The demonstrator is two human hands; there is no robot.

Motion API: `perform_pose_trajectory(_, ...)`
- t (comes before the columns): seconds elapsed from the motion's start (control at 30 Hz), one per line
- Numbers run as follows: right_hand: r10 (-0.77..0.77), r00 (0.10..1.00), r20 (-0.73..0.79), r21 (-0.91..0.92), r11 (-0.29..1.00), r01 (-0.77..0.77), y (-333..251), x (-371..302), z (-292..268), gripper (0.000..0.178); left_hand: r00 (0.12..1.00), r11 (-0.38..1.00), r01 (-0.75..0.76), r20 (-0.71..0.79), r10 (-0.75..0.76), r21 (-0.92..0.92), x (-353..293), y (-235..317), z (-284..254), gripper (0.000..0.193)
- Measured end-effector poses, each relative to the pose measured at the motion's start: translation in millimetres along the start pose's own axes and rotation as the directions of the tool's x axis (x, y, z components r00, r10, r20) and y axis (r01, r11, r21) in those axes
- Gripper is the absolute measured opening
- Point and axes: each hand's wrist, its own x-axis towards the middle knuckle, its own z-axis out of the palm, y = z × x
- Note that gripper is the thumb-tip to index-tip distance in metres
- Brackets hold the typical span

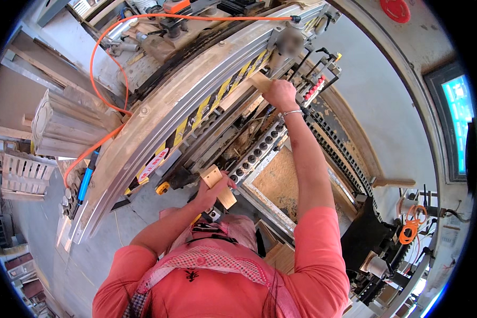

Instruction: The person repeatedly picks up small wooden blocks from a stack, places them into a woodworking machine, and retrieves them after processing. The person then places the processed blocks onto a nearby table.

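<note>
Close to my body, my left hand (pixel 208 195) is wrapped round a short wooden block (pixel 226 198) with small dark holes near its upper end. My right arm stretches far forward over the machine. At its end my right hand (pixel 281 96) is closed on the near end of a pale wooden piece (pixel 260 82), which lies by the machine's striped guard rail. The fingers of that hand are partly hidden behind its back. Between the hands runs a metal bar with a row of round black pads (pixel 258 152).
A yellow-and-black striped rail (pixel 196 114) and a curved metal beam (pixel 143 119) cross ahead of me. An orange hose (pixel 93 63) loops over the beam. At right are a lit screen (pixel 457 124), a red button (pixel 395 9) and a black chain track (pixel 350 153).
</note>
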Motion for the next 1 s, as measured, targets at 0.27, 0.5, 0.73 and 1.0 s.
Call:
perform_pose_trajectory(0.27,0.020,1.000,0.006,-0.009,1.000,-0.019,-1.8,4.1,-2.0,0.034,1.000,0.999,0.029,-0.002,-0.029,-0.044,0.4,0.0,0.8,0.012)
perform_pose_trajectory(0.5,0.008,1.000,-0.005,0.003,1.000,-0.008,-3.4,1.5,-6.8,0.034,0.998,0.991,0.066,0.007,-0.066,-0.115,-1.5,-2.8,0.8,0.012)
perform_pose_trajectory(0.73,0.035,0.999,0.009,0.012,0.999,-0.035,-3.7,4.3,-3.1,0.032,0.999,0.998,0.052,-0.009,-0.052,-0.042,-0.5,-4.1,0.8,0.013)
perform_pose_trajectory(1.0,0.004,1.000,0.002,0.002,1.000,-0.004,-1.1,5.3,-0.8,0.031,1.000,1.000,-0.004,0.022,0.004,0.003,-0.1,-1.7,1.1,0.014)
